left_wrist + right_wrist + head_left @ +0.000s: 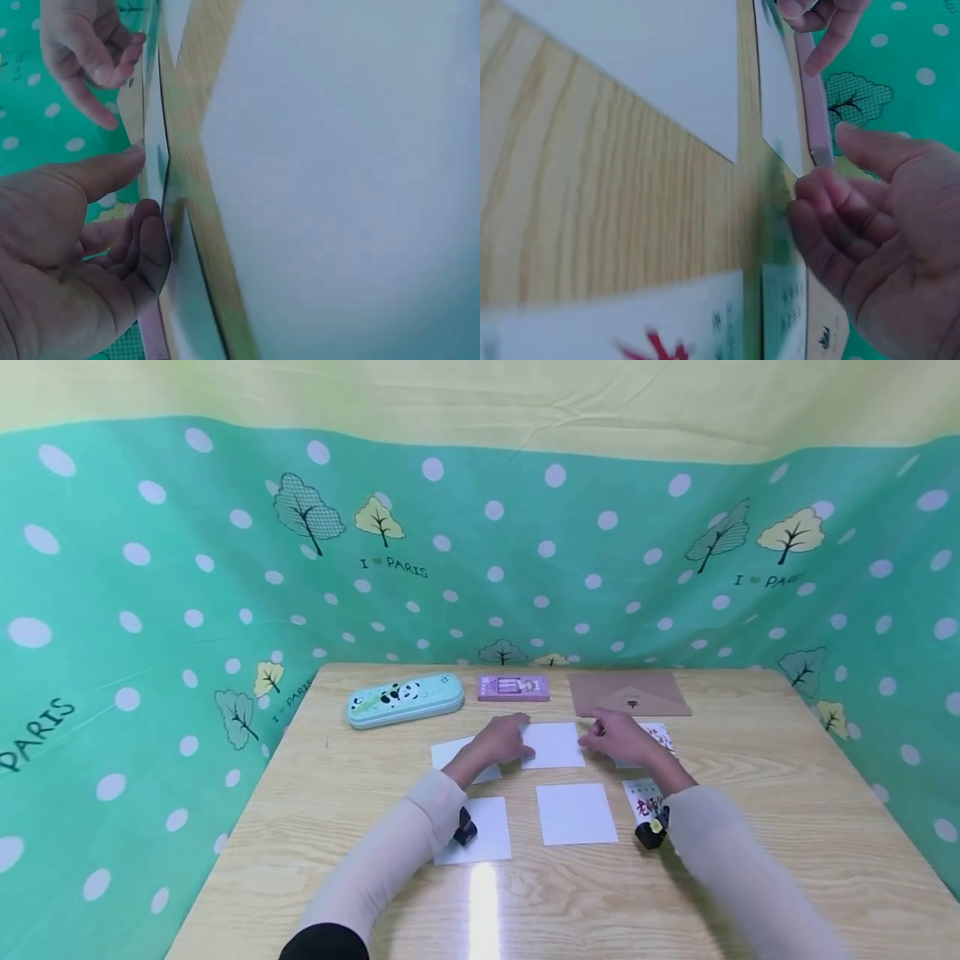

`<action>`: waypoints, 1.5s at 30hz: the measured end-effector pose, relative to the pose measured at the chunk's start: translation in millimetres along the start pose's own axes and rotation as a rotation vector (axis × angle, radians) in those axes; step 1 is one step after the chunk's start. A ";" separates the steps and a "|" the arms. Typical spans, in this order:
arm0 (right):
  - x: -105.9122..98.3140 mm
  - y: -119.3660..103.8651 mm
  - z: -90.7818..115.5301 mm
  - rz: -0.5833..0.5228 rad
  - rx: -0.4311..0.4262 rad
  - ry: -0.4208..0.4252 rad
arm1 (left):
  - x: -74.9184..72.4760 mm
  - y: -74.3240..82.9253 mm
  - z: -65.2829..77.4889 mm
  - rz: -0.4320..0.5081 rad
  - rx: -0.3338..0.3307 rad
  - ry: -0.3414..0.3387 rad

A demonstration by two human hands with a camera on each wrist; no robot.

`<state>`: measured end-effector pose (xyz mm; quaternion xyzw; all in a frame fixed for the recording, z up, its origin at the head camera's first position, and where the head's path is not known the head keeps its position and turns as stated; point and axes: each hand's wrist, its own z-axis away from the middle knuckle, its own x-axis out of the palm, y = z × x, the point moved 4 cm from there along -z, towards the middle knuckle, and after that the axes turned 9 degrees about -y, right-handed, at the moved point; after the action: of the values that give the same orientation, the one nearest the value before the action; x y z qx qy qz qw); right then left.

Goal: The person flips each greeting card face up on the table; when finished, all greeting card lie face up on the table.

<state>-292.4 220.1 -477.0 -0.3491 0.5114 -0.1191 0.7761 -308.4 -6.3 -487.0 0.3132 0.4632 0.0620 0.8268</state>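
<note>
A blank white square card lies in the back row at the middle of the table. My left hand is at its left edge, with thumb and forefinger spread apart and the other fingers bent loosely. At the opposite edge is my right hand, its forefinger pointing inward and the rest relaxed. In the right wrist view those fingertips come right by the card's corner. Another white card lies partly under my left forearm. A printed card shows behind my right hand.
Nearer me lie two blank cards, one at left and one at centre, plus a card with red characters. Along the back stand a panda pencil case, a purple box and a brown envelope, before a green curtain.
</note>
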 end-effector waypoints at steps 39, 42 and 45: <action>17.6 3.0 -12.5 -0.025 0.140 0.063 | 0.6 -7.6 6.7 -0.010 -0.061 -0.005; 18.5 1.8 -10.9 -0.037 0.121 0.093 | 1.0 -7.5 5.9 -0.017 -0.073 -0.005; 19.6 0.2 -8.7 -0.051 0.096 0.115 | 0.9 -8.0 5.4 -0.020 -0.097 0.003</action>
<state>-291.3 206.0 -493.1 -0.3168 0.5398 -0.1830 0.7582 -305.1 -14.8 -490.2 0.2682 0.4640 0.0767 0.8408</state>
